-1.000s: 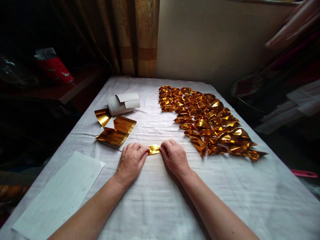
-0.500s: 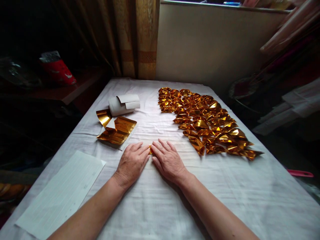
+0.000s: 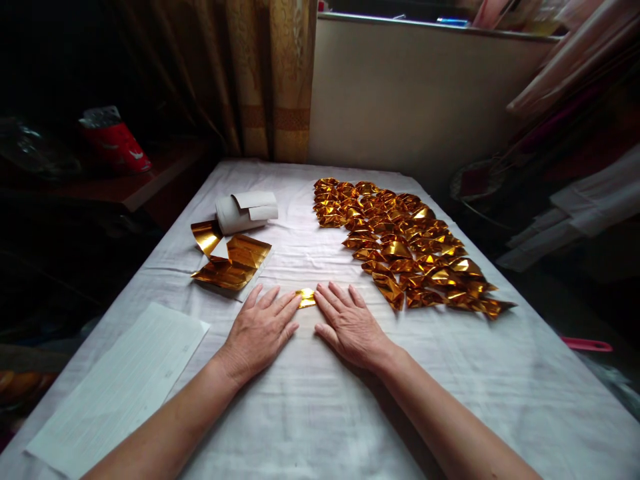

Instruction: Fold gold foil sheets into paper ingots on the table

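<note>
A small flat piece of gold foil paper [image 3: 306,299] lies on the white cloth, its middle showing and its ends covered by fingertips. My left hand [image 3: 260,328] rests flat over its left end, fingers stretched out. On the right end lie the fingers of my right hand [image 3: 349,323], also flat and spread. Several folded gold foil ingots [image 3: 400,250] sit in close rows beyond the right hand. Left of centre is a stack of gold foil sheets [image 3: 237,262], partly curled, with a white paper roll [image 3: 245,212] behind it.
A lined white sheet [image 3: 120,387] lies at the left of the cloth-covered table [image 3: 310,413]. On a dark side table stands a red container [image 3: 116,141]. Curtains [image 3: 290,80] hang behind, and a pink handle [image 3: 586,344] shows past the right edge.
My hands have slid apart, left hand leftward and right hand rightward, so more of the gold foil paper shows between them. The view has shifted slightly.
</note>
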The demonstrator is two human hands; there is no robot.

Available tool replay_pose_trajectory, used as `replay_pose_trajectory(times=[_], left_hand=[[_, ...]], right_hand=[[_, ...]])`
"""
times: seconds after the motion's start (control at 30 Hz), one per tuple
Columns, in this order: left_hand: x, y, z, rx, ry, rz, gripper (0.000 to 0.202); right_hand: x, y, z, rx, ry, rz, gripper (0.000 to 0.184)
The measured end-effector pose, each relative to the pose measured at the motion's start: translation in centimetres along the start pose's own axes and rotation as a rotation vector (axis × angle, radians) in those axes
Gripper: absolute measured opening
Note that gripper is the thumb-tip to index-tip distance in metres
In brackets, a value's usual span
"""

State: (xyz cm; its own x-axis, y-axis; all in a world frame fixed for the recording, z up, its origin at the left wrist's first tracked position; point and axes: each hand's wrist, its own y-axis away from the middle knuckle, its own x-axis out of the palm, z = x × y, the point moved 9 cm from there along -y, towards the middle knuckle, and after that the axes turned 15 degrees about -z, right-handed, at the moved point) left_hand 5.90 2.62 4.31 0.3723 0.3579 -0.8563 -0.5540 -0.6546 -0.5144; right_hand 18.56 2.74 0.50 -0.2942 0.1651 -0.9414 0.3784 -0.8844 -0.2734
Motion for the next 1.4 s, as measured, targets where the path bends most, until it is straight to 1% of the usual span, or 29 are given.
replay_pose_trajectory(times=[0.13, 0.2, 0.33, 0.47, 0.6, 0.73, 0.83, 0.93, 1.0, 1.03, 1.17, 1.27, 1.4], left_hand=[[0.2, -0.8, -0.8, -0.014, -0.038, 0.006, 0.042], [0.1, -0.7, -1.0, -0.021, -0.043, -0.003, 0.041], [-0.3, 0.4, -0.5, 0.003, -0.020, -0.007, 0.040], [-0.6, 1.7, 0.3, 0.031, -0.030, 0.025, 0.039], [-0.7, 2.4, 0.7, 0.036, -0.045, 0.044, 0.039], [-1.2, 2.9, 1.0, 0.028, -0.054, 0.027, 0.037], [-1.9, 2.8, 1.0, 0.026, -0.060, 0.004, 0.034], [-2.3, 1.6, 0.8, 0.018, -0.060, -0.009, 0.027], [-2.1, 0.3, 0.9, -0.015, -0.057, -0.004, 0.021], [-1.8, -0.3, 1.1, -0.045, -0.059, 0.011, 0.022], [-0.6, -2.1, 1.9, -0.205, -0.090, 0.004, 0.022], [0.6, -2.6, 2.1, -0.292, -0.083, 0.040, 0.025], [1.7, -2.6, 2.3, -0.387, -0.006, 0.102, 0.018]], right_hand=[[0.0, 0.0, 0.1, 0.003, -0.002, 0.013, 0.061], [0.0, -0.1, 0.1, -0.001, -0.003, 0.013, 0.061], [-0.2, -0.1, 0.1, -0.001, 0.001, -0.007, 0.062], [-0.2, 0.0, 0.1, 0.002, 0.000, -0.022, 0.063], [-0.2, -0.1, 0.0, 0.015, -0.011, -0.021, 0.062], [-0.2, -0.1, 0.0, 0.022, -0.021, -0.013, 0.062], [-0.3, -0.1, 0.0, 0.026, -0.014, -0.023, 0.062], [-0.3, -0.1, 0.0, 0.035, -0.016, -0.030, 0.061], [-0.3, -0.1, 0.1, 0.037, -0.025, -0.030, 0.062], [-0.3, -0.1, 0.1, 0.037, -0.028, -0.032, 0.061], [-0.5, 0.0, 0.1, 0.045, -0.030, -0.048, 0.060], [-0.6, 0.0, 0.0, 0.050, -0.029, -0.058, 0.059], [-0.8, 0.1, -0.1, 0.046, -0.032, -0.086, 0.058]])
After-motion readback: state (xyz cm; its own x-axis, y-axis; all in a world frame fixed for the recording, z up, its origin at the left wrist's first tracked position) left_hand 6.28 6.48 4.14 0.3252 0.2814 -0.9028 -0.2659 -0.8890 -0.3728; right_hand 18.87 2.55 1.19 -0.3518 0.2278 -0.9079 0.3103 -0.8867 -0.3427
